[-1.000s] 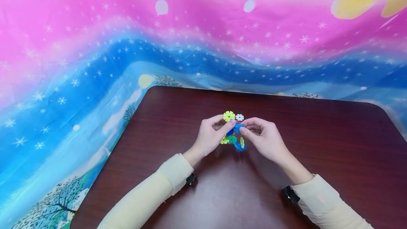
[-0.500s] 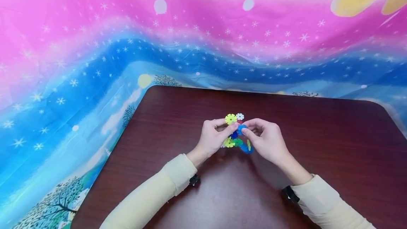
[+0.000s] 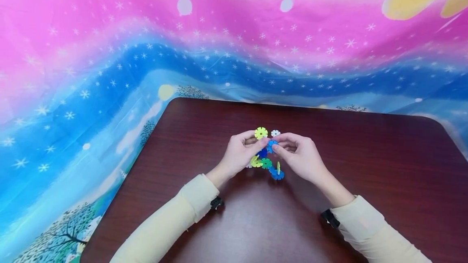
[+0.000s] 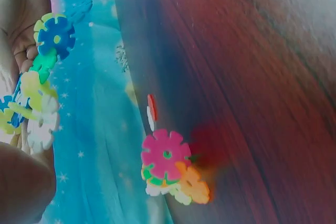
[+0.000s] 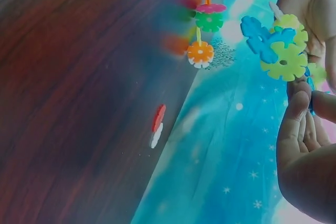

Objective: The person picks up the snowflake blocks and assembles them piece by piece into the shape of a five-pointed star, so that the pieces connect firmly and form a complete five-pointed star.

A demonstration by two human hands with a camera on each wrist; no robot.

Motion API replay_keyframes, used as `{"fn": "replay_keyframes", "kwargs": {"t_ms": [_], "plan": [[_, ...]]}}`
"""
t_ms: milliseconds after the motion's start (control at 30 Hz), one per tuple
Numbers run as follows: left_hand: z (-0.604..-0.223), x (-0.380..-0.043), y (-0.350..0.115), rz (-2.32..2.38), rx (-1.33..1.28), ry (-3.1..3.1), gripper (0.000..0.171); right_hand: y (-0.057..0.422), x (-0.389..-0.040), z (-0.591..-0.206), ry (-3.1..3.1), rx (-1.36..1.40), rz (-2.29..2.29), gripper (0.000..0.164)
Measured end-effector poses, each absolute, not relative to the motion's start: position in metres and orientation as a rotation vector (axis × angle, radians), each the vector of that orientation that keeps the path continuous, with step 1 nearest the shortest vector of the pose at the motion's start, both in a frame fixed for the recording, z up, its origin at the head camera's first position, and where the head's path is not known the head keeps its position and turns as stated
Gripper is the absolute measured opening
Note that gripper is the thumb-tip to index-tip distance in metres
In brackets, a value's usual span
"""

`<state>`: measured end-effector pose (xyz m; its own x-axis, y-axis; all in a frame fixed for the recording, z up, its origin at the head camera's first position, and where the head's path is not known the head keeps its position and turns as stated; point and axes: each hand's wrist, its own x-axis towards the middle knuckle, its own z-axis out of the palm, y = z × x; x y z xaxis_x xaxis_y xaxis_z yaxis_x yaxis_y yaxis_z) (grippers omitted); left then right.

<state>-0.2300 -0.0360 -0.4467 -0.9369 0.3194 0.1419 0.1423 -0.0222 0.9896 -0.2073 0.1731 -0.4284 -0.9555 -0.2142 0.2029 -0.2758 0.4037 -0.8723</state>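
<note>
My left hand (image 3: 237, 153) pinches a cluster of joined plastic snowflake discs above the table. The cluster includes a yellow-green disc (image 3: 261, 133) at its top, a green disc (image 3: 266, 163) and a lower blue disc (image 3: 276, 173) with a yellow-green one standing on it. My right hand (image 3: 301, 157) pinches a lighter blue snowflake disc (image 3: 271, 146) right beside the left thumb. Whether this disc is joined to the cluster cannot be told. In the right wrist view the fingers of both hands meet behind the yellow-green and blue discs (image 5: 257, 38), covering the grip.
A white snowflake disc (image 3: 275, 133) lies beyond the hands, joined to or touching a red disc (image 5: 158, 118). Another group with a pink disc (image 4: 167, 154) and an orange disc (image 4: 194, 184) is on the dark wooden table (image 3: 384, 165). A printed cloth (image 3: 234, 35) hangs behind.
Both hands and the cluster shifted slightly right, then back left. The cluster has tilted a little, and the light blue disc now faces the head camera more. The white disc stays put.
</note>
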Motion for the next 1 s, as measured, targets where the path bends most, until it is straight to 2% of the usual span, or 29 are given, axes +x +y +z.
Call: {"fn": "replay_keyframes", "kwargs": {"t_ms": [100, 300, 700, 867, 1000], "plan": [[-0.446, -0.23, -0.039, 2.068, 0.557, 2.102, 0.043, 0.173, -0.207, -0.429, -2.566, 0.471, 1.653, 0.028], [-0.448, -0.23, -0.042, 2.063, 0.703, 2.114, 0.066, 0.173, -0.205, -0.43, -2.579, 0.496, 1.632, 0.029], [-0.451, -0.228, -0.052, 2.043, 0.654, 2.175, 0.054, 0.167, -0.206, -0.433, -2.595, 0.537, 1.602, 0.026], [-0.45, -0.231, -0.065, 2.092, 0.59, 2.199, 0.056, 0.167, -0.221, -0.43, -2.654, 0.491, 1.582, 0.035], [-0.451, -0.237, -0.083, 2.142, 0.446, 2.27, 0.057, 0.163, -0.241, -0.43, -2.82, 0.481, 1.346, 0.034]]}}
